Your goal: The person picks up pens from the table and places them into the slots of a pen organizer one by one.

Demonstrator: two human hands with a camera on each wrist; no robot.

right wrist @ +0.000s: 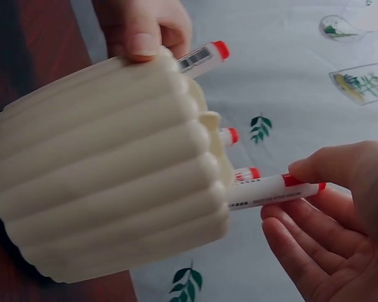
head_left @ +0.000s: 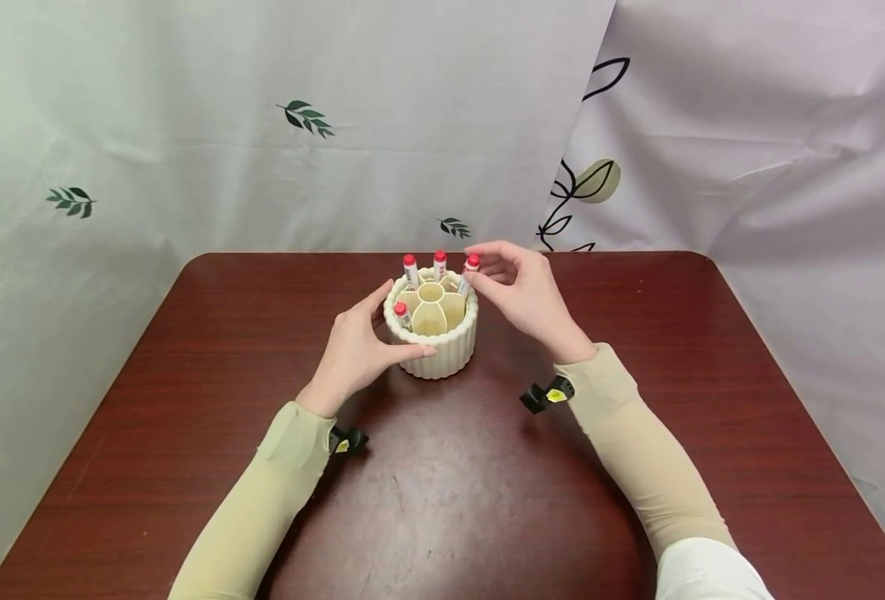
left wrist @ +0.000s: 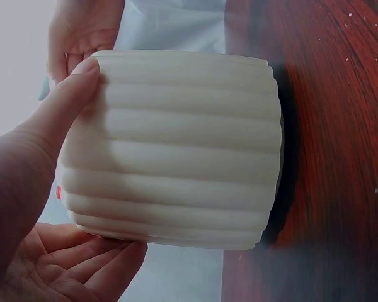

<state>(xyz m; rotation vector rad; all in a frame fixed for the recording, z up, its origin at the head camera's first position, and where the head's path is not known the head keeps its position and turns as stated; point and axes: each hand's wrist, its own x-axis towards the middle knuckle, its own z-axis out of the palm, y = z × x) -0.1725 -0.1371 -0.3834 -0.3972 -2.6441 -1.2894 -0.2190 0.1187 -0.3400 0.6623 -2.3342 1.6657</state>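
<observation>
A cream, ribbed pen holder [head_left: 442,360] with petal-shaped compartments stands upright on the table. My left hand [head_left: 354,352] grips it from the left, thumb across the front wall and fingers round the far side. At the right rim, my right hand [head_left: 523,292] pinches a white marker [right wrist: 258,192] near its red end, between thumb and fingers. The lower part of this marker is hidden inside the holder. Three more red-tipped markers stand in other compartments: one at the back left [head_left: 411,273], one at the back [head_left: 440,265] and one at the front left [head_left: 402,315].
The dark red-brown wooden table [head_left: 487,500] extends around the holder. Behind it hangs a pale curtain [head_left: 382,167] with printed leaves, close to the table's back edge. Each wrist wears a small black camera [head_left: 546,395].
</observation>
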